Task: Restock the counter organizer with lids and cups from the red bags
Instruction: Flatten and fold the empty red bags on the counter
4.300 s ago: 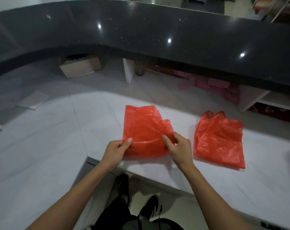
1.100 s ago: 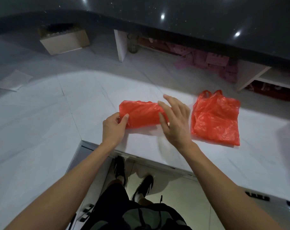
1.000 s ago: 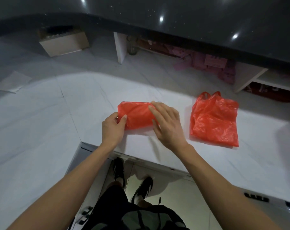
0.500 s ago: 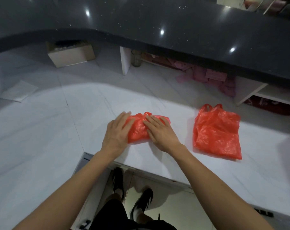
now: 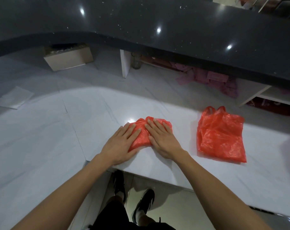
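The left hand and right hand press flat, fingers straight and grasping nothing, on a folded red bag lying under their fingertips on the white counter. A second red bag lies flat, well right of the right fingers.

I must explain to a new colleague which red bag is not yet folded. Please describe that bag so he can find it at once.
Look at the white marble counter below the curved black countertop. Two red plastic bags lie near its front edge. The unfolded red bag lies alone to the right, spread flat with both handle loops showing, while the folded red bag is a small bundle pressed under both hands.
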`<action>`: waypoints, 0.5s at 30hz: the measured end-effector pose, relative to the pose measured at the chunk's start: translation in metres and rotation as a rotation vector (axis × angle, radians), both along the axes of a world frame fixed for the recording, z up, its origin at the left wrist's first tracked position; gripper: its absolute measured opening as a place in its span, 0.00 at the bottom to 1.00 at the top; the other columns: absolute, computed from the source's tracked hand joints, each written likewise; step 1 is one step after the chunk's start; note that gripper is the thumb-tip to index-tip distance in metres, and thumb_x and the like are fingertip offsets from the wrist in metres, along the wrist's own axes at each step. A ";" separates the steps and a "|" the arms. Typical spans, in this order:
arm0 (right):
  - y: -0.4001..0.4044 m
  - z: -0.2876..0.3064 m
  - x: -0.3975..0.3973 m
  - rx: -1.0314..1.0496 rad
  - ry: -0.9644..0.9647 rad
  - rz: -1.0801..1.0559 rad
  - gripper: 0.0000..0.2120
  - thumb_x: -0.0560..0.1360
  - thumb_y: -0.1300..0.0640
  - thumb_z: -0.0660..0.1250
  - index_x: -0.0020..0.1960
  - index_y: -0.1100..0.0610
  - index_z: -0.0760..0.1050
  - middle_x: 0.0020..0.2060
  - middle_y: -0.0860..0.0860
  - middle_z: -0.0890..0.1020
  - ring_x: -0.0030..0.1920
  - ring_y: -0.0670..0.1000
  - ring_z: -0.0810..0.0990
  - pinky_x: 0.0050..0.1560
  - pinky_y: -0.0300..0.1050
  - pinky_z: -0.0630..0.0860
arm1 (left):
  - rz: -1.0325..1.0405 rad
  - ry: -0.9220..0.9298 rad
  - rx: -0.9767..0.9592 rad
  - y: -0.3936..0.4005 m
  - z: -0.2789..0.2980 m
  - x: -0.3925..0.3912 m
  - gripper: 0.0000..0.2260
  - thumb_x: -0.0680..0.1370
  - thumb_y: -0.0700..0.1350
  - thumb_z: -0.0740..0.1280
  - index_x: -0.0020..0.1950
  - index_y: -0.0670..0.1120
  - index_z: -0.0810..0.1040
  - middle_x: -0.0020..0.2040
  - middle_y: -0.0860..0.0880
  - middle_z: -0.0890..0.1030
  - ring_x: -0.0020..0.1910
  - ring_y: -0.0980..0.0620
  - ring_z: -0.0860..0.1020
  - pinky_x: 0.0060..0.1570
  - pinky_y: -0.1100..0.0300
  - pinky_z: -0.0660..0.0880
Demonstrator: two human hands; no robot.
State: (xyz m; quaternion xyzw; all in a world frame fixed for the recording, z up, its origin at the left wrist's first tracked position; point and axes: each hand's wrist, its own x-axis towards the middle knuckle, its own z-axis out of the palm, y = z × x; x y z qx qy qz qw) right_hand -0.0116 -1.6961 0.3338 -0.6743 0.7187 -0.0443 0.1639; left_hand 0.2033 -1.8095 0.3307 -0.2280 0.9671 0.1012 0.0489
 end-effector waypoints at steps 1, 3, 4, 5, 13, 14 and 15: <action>0.001 0.000 -0.001 0.009 -0.031 -0.001 0.28 0.85 0.41 0.44 0.82 0.47 0.43 0.81 0.44 0.42 0.79 0.44 0.35 0.79 0.56 0.39 | -0.002 0.023 -0.012 -0.003 -0.001 0.001 0.34 0.80 0.65 0.50 0.82 0.51 0.51 0.82 0.46 0.54 0.81 0.45 0.52 0.79 0.48 0.49; 0.003 0.001 -0.004 0.013 -0.056 0.030 0.33 0.83 0.40 0.52 0.82 0.46 0.42 0.81 0.44 0.41 0.79 0.45 0.35 0.79 0.55 0.37 | -0.015 0.077 -0.032 -0.010 0.000 0.000 0.30 0.79 0.61 0.52 0.80 0.50 0.62 0.79 0.45 0.65 0.78 0.43 0.63 0.77 0.46 0.59; 0.004 0.002 -0.006 0.013 -0.040 0.053 0.35 0.81 0.42 0.55 0.82 0.46 0.42 0.81 0.45 0.42 0.80 0.45 0.36 0.79 0.54 0.36 | -0.026 0.110 -0.035 -0.014 0.001 -0.002 0.28 0.79 0.58 0.54 0.77 0.50 0.68 0.76 0.45 0.70 0.75 0.43 0.68 0.75 0.45 0.64; 0.005 0.002 -0.007 0.012 -0.021 0.066 0.37 0.79 0.45 0.57 0.82 0.47 0.43 0.81 0.46 0.44 0.80 0.46 0.38 0.79 0.54 0.37 | -0.036 0.150 -0.030 -0.018 0.002 -0.004 0.25 0.79 0.55 0.55 0.74 0.49 0.72 0.72 0.45 0.74 0.71 0.43 0.72 0.73 0.45 0.67; -0.003 0.034 -0.011 -0.244 -0.121 -0.242 0.34 0.68 0.64 0.61 0.74 0.55 0.70 0.74 0.53 0.71 0.73 0.57 0.70 0.70 0.60 0.68 | -0.085 0.472 0.124 -0.054 0.032 -0.040 0.20 0.73 0.42 0.63 0.64 0.49 0.82 0.58 0.49 0.85 0.52 0.45 0.83 0.50 0.52 0.80; 0.001 0.044 -0.014 -0.302 -0.098 -0.282 0.33 0.68 0.65 0.61 0.74 0.55 0.71 0.73 0.53 0.72 0.72 0.57 0.70 0.70 0.59 0.69 | -0.120 0.524 0.106 -0.056 0.037 -0.051 0.19 0.75 0.43 0.64 0.65 0.49 0.82 0.60 0.49 0.84 0.55 0.46 0.82 0.53 0.52 0.79; 0.008 0.054 -0.018 -0.359 -0.068 -0.321 0.31 0.70 0.65 0.61 0.73 0.55 0.72 0.73 0.54 0.72 0.72 0.56 0.70 0.70 0.58 0.68 | -0.161 0.578 0.089 -0.057 0.043 -0.063 0.18 0.77 0.44 0.64 0.65 0.49 0.82 0.62 0.50 0.83 0.57 0.46 0.82 0.57 0.53 0.78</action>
